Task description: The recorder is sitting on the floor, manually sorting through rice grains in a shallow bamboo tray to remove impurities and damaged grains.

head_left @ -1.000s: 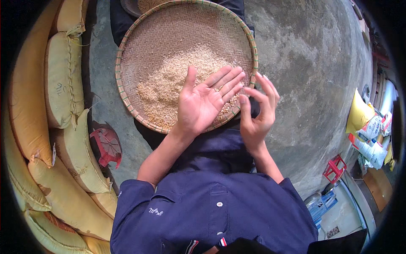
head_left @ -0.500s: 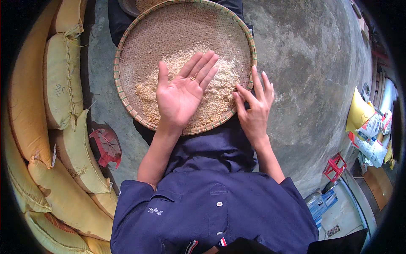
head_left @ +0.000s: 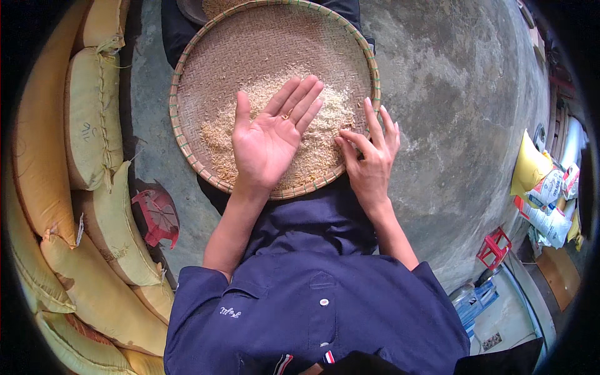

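A round woven bamboo winnowing basket (head_left: 215, 65) rests across my lap, with a heap of pale and brownish grain (head_left: 328, 131) spread over its near half. My left hand (head_left: 269, 144) is palm up above the grain, fingers stretched out flat. A few husked-looking grains (head_left: 287, 115) lie on it at the base of the fingers. Over the basket's right rim is my right hand (head_left: 374, 164). Its thumb and index finger are pinched together, while the other fingers extend. Whatever may be between those fingertips is too small to make out.
Stacked yellow and orange sacks (head_left: 94, 119) line the left side, beside a red plastic stool (head_left: 156, 215). Beyond the basket sits a partly visible bowl (head_left: 190, 11) by some grain. On the right are a small red stool (head_left: 494, 247) and piled bags (head_left: 531, 169).
My right hand has shifted slightly left, bringing its pinched fingertips farther in over the basket. My left hand stays almost where it was, palm up.
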`<control>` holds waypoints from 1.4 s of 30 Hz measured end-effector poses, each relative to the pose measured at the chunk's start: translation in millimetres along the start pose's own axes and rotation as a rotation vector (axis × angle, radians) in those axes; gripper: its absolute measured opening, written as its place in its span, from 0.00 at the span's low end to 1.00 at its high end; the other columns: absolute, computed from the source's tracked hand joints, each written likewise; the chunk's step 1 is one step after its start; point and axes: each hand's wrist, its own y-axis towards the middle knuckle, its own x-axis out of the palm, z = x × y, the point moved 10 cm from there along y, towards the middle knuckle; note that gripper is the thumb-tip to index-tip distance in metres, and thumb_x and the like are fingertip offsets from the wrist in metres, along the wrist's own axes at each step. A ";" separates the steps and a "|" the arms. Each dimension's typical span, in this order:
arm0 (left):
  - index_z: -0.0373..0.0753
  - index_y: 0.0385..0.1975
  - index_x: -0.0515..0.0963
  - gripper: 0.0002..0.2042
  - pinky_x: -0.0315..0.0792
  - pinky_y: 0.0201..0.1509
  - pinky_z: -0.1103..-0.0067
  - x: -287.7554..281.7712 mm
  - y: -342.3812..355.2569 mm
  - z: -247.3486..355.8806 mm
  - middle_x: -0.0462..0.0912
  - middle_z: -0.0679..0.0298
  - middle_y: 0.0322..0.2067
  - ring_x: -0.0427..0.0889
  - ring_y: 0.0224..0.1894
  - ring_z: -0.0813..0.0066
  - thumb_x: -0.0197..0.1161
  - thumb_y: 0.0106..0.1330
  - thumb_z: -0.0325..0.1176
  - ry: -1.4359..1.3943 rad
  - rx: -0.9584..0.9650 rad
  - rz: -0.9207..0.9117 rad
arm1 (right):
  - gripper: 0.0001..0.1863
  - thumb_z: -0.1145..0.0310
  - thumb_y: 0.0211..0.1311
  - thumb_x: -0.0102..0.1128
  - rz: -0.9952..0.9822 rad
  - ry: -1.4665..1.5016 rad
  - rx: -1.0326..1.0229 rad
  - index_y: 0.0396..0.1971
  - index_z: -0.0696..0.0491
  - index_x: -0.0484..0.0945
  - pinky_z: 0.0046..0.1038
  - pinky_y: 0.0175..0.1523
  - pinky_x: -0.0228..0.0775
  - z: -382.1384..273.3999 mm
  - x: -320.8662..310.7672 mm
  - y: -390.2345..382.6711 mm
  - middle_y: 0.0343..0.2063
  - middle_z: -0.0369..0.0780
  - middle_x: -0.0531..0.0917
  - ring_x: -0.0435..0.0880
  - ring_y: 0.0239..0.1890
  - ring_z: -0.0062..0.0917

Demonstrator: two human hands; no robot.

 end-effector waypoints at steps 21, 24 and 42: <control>0.18 0.74 0.56 0.41 0.58 0.83 0.61 -18.0 -12.1 -51.7 0.66 0.34 0.72 0.61 0.79 0.48 0.38 0.84 0.59 0.480 -0.322 0.012 | 0.04 0.71 0.64 0.73 0.129 0.294 0.034 0.36 0.53 0.86 0.45 0.77 0.56 -13.8 -22.4 17.4 0.69 0.46 0.76 0.67 0.75 0.44; 0.19 0.73 0.59 0.40 0.60 0.83 0.61 -12.8 -10.2 -46.0 0.65 0.34 0.72 0.65 0.77 0.47 0.39 0.84 0.58 0.467 -0.300 0.019 | 0.03 0.72 0.65 0.72 0.168 0.318 0.068 0.36 0.54 0.86 0.45 0.77 0.57 -7.8 -22.4 16.0 0.69 0.47 0.77 0.67 0.75 0.45; 0.18 0.71 0.63 0.37 0.55 0.84 0.54 -12.8 -2.0 -0.9 0.62 0.29 0.72 0.59 0.79 0.39 0.38 0.85 0.55 0.303 -0.116 0.078 | 0.08 0.64 0.58 0.78 -0.077 -0.123 -0.020 0.36 0.46 0.89 0.56 0.80 0.46 -19.3 -2.5 -6.4 0.73 0.39 0.73 0.63 0.77 0.43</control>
